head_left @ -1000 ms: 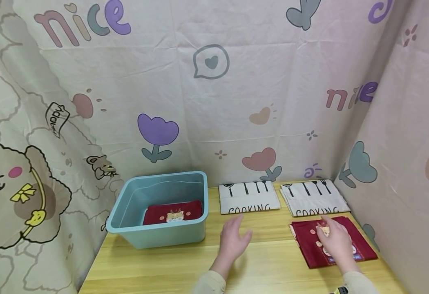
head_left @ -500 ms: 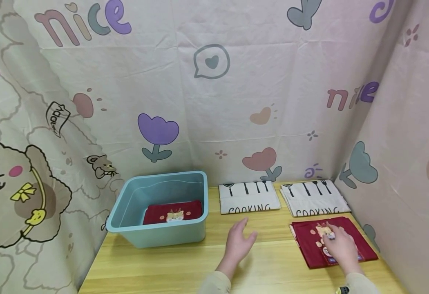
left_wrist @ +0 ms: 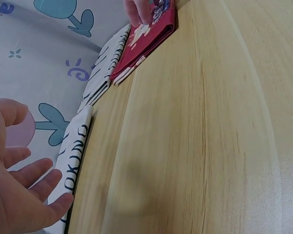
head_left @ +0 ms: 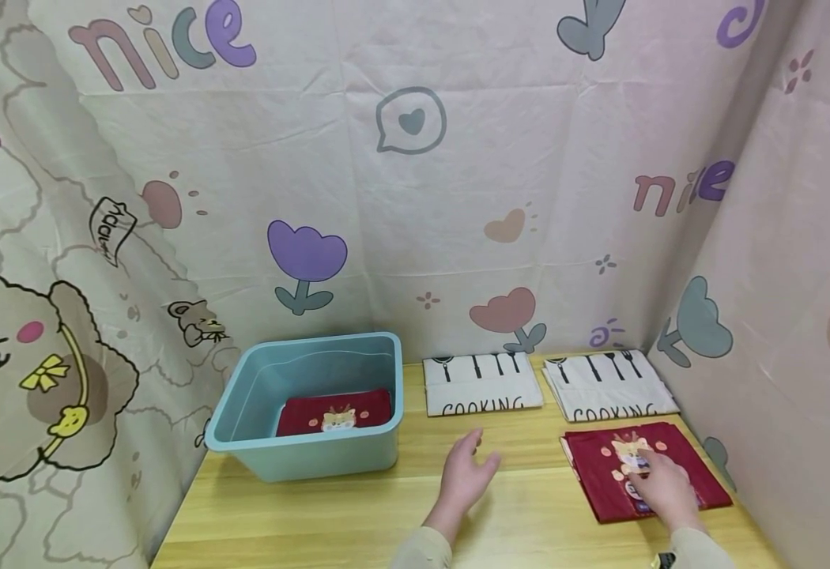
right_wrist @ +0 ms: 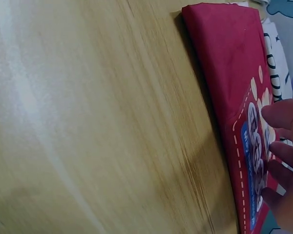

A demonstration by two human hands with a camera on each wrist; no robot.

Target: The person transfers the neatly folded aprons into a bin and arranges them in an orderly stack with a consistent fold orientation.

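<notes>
A folded red cloth with a cartoon animal print, much like an apron, lies at the right of the table. Over its printed front is my right hand, fingers loosely bent, fingertips right at the fabric in the right wrist view. The cloth lies flat there, not gathered between the fingers. My left hand hangs over the middle of the table with fingers spread and nothing in it. In the left wrist view, the left hand overlaps a folded white cloth with black lettering.
On the left stands a blue plastic bin with a folded red cloth of the same print inside. Along the back wall lie two folded white cloths, one central and one farther right. Printed curtains enclose the table.
My right hand has slid a little right and toward me over the red cloth. My left hand has drifted slightly right. The cloths and bin stay put.
</notes>
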